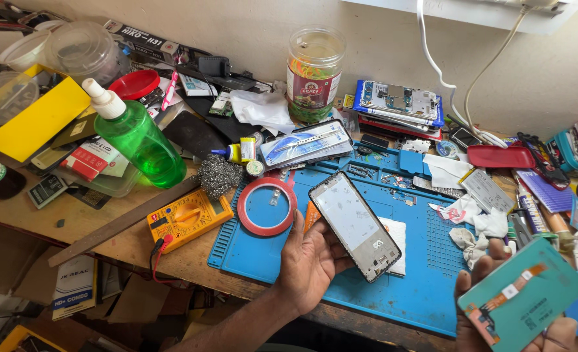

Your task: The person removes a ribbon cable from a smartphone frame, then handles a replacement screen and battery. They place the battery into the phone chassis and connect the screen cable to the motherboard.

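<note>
Left hand [311,261]: fingers curled round the phone frame [354,225], gripping its lower edge.
Phone frame: held above the blue mat [426,261], long axis slanting from upper left to lower right, face up.
Right hand [497,313]: off the mat's right corner, fingers closed under a green screen panel [523,300], tilted up to the right.
Tape roll [266,206]: flat on the mat's left end.

Matt blue rubber work mat [341,287], worn bare wooden bench top [106,225], glossy green plastic bottle [142,140], rough steel wool pad [218,175], glossy red tape roll [266,207]
</note>
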